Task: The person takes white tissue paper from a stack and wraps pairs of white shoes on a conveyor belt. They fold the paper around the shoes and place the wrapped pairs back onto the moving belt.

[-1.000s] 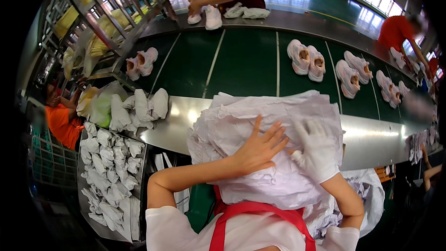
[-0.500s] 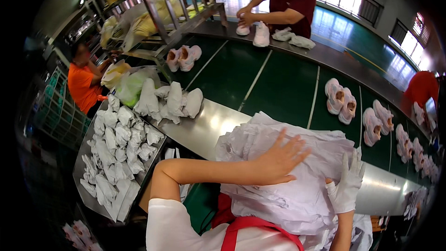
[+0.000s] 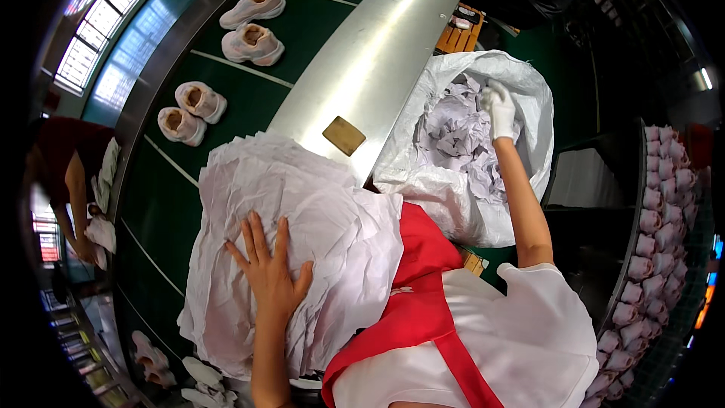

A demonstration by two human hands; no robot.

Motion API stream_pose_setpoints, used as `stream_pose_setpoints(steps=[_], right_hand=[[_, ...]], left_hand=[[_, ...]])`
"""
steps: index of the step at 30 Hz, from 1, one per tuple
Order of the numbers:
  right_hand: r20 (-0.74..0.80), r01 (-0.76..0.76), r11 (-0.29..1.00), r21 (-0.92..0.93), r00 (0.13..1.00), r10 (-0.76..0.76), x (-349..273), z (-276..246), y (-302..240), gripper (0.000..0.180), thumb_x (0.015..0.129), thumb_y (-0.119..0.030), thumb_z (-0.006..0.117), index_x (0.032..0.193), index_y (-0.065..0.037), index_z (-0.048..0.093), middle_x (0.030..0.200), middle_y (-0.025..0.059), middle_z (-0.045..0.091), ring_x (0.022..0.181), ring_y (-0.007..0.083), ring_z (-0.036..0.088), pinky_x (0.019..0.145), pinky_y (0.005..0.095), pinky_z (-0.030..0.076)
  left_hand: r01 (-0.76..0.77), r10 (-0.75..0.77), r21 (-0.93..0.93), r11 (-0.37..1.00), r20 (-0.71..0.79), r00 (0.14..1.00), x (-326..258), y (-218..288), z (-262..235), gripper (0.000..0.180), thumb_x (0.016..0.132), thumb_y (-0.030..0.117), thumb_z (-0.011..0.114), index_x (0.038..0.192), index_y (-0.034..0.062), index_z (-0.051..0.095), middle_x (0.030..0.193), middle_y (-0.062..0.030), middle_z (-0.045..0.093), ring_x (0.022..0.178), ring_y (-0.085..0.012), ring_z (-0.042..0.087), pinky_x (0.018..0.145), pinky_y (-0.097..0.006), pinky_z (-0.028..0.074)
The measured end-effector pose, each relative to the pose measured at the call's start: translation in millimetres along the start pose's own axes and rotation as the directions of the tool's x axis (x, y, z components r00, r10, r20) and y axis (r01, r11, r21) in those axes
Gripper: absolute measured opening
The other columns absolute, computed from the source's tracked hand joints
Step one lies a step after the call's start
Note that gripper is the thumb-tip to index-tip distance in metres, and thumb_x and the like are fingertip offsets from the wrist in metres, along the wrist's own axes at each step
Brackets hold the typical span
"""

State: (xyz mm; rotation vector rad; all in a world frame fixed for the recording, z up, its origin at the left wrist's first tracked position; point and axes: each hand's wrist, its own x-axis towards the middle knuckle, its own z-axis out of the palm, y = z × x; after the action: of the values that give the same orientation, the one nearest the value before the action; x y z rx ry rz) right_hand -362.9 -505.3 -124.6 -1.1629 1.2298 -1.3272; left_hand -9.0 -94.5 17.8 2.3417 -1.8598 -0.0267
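Note:
A thick stack of thin white paper sheets (image 3: 249, 174), wrinkled at the edges, lies on the workbench in front of me. My bare left hand (image 3: 270, 276) rests flat on it with the fingers spread. To the right stands a large white woven sack (image 3: 468, 219) with its mouth wide open, holding crumpled pale paper (image 3: 453, 125). Inside the mouth, near the far right side, is my right hand (image 3: 500, 109) in a white glove. Its fingers look curled against the paper; whether they grip a piece is hard to make out.
A green conveyor (image 3: 242, 102) with white dividing lines carries pairs of pale pink shoes (image 3: 253, 44) beside a metal bench edge (image 3: 355, 75). A brown block (image 3: 343, 136) lies on that metal. Shoes fill a rack (image 3: 649, 257) at right. A co-worker's arms (image 3: 75, 189) show at far left.
My view has swung to the right. My right hand has gone from the paper stack's edge into the sack. My left hand still lies on the stack.

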Motion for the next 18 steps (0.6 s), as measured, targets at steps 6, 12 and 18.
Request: stream_pose_setpoints(steps=[6,12,18], right_hand=[[0.249,0.260,0.111,-0.959,0.963,-0.105,-82,-20,85,0.059,0.070,-0.027,0.076,0.124,-0.013,0.057,0.105,0.0211,0.065,0.096,0.0387,0.063,0.083,0.0413,0.052],[-0.026,0.000,0.483,-0.876,0.999,-0.046,-35,-42,130,0.036,0.069,-0.025,0.076,0.099,-0.007,0.071,0.077,0.0156,0.067,0.068,0.0320,0.065,0.065,0.0397,0.052],[0.114,-0.067,0.815,-0.576,0.980,0.162,-35,-14,-2,0.048,0.073,-0.016,0.076,0.115,0.003,0.059,0.110,0.0141,0.061,0.099,0.0196,0.059,0.083,0.0287,0.047]], left_hand=[[0.022,-0.022,0.045,0.999,0.015,1.000,-10,-7,0,0.072,0.082,0.049,0.052,0.143,0.0099,0.042,0.154,-0.0250,0.020,0.145,-0.0408,0.013,0.111,-0.065,-0.001],[0.007,-0.007,-0.002,1.000,0.015,1.000,-6,-7,-4,0.072,0.081,0.045,0.055,0.143,0.0095,0.042,0.154,-0.0253,0.021,0.144,-0.0415,0.014,0.111,-0.065,-0.001],[0.035,-0.034,-0.017,0.999,0.057,0.998,-2,5,-22,0.077,0.078,0.040,0.063,0.143,0.0078,0.039,0.153,-0.0254,0.022,0.143,-0.0424,0.017,0.112,-0.063,0.001]])
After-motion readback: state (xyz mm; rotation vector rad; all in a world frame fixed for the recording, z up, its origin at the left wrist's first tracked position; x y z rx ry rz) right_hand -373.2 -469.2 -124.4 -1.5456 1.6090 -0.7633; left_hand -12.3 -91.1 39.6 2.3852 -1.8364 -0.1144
